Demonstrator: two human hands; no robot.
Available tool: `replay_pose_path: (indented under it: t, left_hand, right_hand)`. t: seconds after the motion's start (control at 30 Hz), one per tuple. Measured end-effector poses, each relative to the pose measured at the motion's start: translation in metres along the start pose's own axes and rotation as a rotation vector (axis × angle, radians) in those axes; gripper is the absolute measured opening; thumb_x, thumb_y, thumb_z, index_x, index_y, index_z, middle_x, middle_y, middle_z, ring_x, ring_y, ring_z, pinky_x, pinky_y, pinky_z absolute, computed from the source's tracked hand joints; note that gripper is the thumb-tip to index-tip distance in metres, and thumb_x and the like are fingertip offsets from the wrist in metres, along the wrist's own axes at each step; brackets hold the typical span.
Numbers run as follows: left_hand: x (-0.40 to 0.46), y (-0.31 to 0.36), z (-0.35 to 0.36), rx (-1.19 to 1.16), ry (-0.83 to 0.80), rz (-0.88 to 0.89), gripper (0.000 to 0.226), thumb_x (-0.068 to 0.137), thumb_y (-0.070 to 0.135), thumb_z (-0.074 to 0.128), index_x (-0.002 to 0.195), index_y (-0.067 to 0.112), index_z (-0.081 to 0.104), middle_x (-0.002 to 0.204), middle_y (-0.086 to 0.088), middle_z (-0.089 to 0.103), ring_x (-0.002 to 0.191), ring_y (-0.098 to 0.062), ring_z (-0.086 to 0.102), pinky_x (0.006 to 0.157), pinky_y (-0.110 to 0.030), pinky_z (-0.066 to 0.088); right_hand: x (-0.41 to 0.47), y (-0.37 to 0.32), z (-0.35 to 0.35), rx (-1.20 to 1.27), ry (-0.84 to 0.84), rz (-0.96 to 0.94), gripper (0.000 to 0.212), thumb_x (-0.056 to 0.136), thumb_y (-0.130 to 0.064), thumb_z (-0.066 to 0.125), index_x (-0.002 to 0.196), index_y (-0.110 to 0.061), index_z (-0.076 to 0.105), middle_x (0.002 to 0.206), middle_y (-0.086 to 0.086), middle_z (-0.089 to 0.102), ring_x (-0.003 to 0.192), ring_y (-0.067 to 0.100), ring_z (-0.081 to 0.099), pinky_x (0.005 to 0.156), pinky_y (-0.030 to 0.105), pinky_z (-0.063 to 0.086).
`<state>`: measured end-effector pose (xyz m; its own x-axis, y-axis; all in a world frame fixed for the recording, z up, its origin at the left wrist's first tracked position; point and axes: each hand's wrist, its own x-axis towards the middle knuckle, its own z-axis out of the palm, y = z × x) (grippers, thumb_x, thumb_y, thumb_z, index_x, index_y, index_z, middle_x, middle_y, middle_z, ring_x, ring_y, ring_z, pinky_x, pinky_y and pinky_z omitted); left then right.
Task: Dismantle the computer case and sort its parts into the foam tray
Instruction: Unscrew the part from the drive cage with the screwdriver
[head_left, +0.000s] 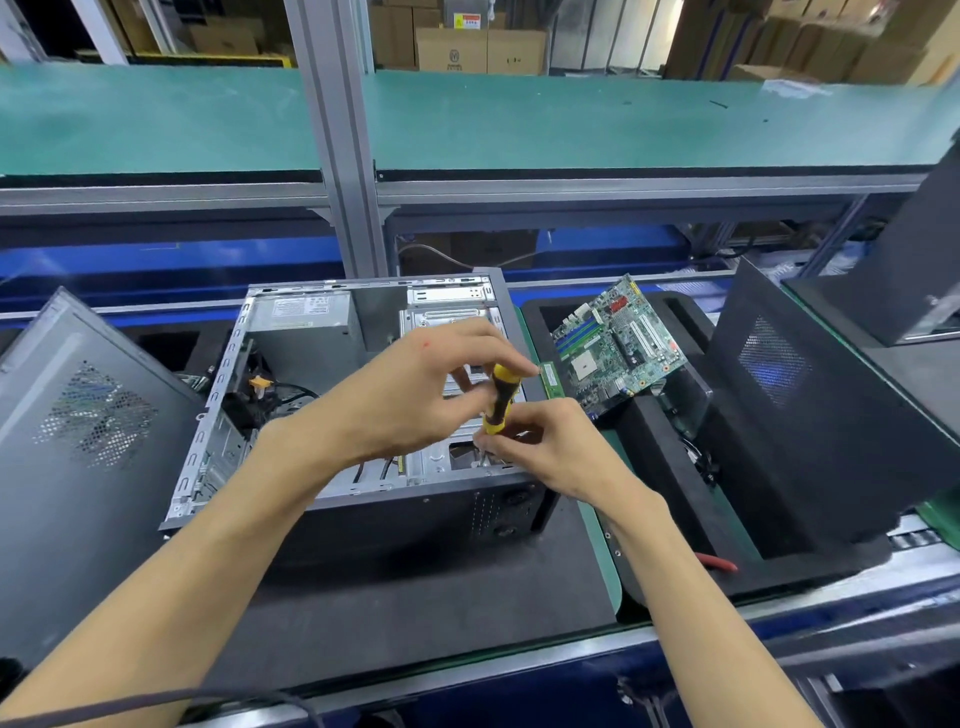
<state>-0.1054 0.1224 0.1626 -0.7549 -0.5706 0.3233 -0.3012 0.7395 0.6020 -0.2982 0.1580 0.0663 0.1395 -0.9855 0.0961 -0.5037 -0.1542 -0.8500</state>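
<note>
An open computer case (291, 364) lies on its side on the bench, its power supply (304, 312) at the back and a metal drive cage on the right. Over that cage my left hand (415, 384) holds the top of a yellow and black screwdriver (500, 397), which stands nearly upright. My right hand (545, 447) pinches the screwdriver's lower end near the tip, at the case's front right corner. To the right lies the black foam tray (654, 457); a green motherboard (618, 345) leans in it and a memory stick (551, 379) lies at its left edge.
A grey side panel (83, 415) leans at the left of the case. Another dark panel (810, 395) stands in the tray's right part. Red-handled pliers (719, 564) lie by the tray's front edge. A green shelf (571, 119) spans above the bench. A black cable (156, 699) crosses the lower left.
</note>
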Motion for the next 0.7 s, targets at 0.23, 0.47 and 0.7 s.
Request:
replay_pose_path:
  t: [0.23, 0.47, 0.7]
  left_hand:
    - [0.001, -0.001, 0.000, 0.259, 0.138, -0.188, 0.037, 0.081, 0.057, 0.067, 0.091, 0.023, 0.055, 0.085, 0.010, 0.059, 0.080, -0.012, 0.057, 0.072, -0.041, 0.052]
    - [-0.006, -0.003, -0.006, -0.002, -0.012, -0.039, 0.023, 0.093, 0.009, 0.066, 0.114, 0.019, 0.073, 0.102, 0.013, 0.069, 0.096, -0.010, 0.064, 0.082, -0.017, 0.048]
    - [0.000, -0.004, 0.002, 0.324, 0.138, -0.110, 0.027, 0.093, 0.047, 0.060, 0.107, 0.026, 0.068, 0.082, 0.023, 0.051, 0.077, -0.003, 0.054, 0.076, -0.033, 0.053]
  right_hand:
    - [0.002, 0.001, 0.011, -0.016, 0.025, -0.015, 0.019, 0.084, -0.026, 0.080, 0.073, -0.031, 0.066, 0.074, -0.018, 0.071, 0.065, -0.002, 0.065, 0.067, 0.013, 0.049]
    - [0.004, -0.004, 0.006, 0.057, -0.018, 0.000, 0.008, 0.087, -0.018, 0.080, 0.080, -0.022, 0.078, 0.076, -0.006, 0.072, 0.064, 0.005, 0.061, 0.070, 0.032, 0.056]
    - [0.002, -0.011, 0.011, 0.027, -0.043, 0.029, 0.011, 0.089, -0.012, 0.067, 0.090, -0.014, 0.078, 0.080, -0.008, 0.076, 0.075, 0.014, 0.072, 0.081, 0.030, 0.059]
